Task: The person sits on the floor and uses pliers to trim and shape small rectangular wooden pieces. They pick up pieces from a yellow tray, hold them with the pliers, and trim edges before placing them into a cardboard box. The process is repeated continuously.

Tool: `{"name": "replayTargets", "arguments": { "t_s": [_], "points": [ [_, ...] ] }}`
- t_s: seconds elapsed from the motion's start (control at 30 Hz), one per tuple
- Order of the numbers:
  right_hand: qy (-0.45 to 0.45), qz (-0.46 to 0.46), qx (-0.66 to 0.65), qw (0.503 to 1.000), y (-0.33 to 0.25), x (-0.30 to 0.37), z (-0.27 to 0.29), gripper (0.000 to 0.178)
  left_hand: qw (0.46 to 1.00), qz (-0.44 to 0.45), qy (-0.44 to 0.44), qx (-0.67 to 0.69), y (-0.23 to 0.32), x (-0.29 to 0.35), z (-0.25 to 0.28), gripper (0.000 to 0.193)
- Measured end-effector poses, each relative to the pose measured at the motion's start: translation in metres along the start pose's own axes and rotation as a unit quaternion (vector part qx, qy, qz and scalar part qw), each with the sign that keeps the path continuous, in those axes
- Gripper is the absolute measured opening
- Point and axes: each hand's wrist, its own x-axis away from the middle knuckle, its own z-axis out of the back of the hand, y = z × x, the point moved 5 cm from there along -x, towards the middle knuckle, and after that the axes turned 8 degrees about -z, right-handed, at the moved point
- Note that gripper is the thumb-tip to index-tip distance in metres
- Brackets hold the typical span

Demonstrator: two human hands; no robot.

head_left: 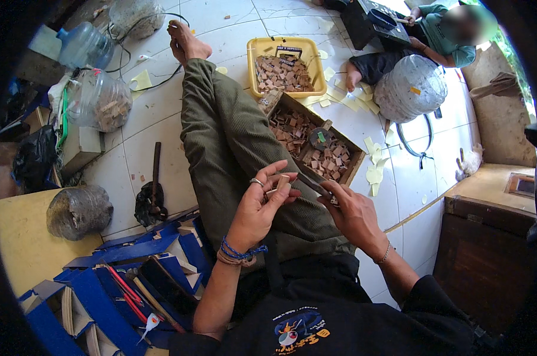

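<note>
Above my lap, my left hand is closed, pinching a small pale wooden piece between thumb and fingers. My right hand grips a dark, flat, blade-like tool, which points up and left toward the left hand. I cannot make out whether it is a knife or a file. The tool's tip is close to the left fingers; contact with the wood cannot be made out. Beyond my hands stands a wooden box holding many small brown wooden pieces. A round dark object rests on its divider.
A yellow tub holds more wooden pieces. Blue boxes crowd the lower left, near a hammer-like tool. Yellow paper scraps lie on the tiles. Another person sits at the upper right behind a large plastic bottle.
</note>
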Motion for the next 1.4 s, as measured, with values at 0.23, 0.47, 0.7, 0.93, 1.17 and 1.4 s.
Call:
{"name": "replayTargets", "arguments": {
  "t_s": [0.23,0.47,0.7,0.93,1.17,1.4],
  "points": [
    [0.066,0.008,-0.023,0.998,0.001,0.001,-0.003,0.036,0.991,0.023,0.066,0.112,-0.006,0.004,0.007,0.035],
    [0.092,0.009,-0.062,0.994,-0.006,0.013,-0.013,0.033,0.988,0.037,0.094,0.115,-0.014,0.018,0.009,0.024],
    [0.105,-0.010,-0.108,0.989,-0.023,0.030,-0.007,0.031,0.996,0.046,0.046,0.064,-0.001,0.030,-0.009,0.032],
    [0.149,0.004,-0.153,0.977,-0.035,0.039,0.005,0.032,0.995,-0.001,0.036,0.090,0.017,0.046,-0.018,0.028],
    [0.159,0.017,-0.142,0.977,-0.030,0.039,0.008,0.034,0.997,0.004,0.016,0.072,0.010,0.045,-0.018,0.029],
    [0.147,0.011,-0.168,0.975,-0.023,0.031,0.022,0.034,0.995,0.016,-0.020,0.094,0.010,0.034,-0.020,0.030]
  ]
}}
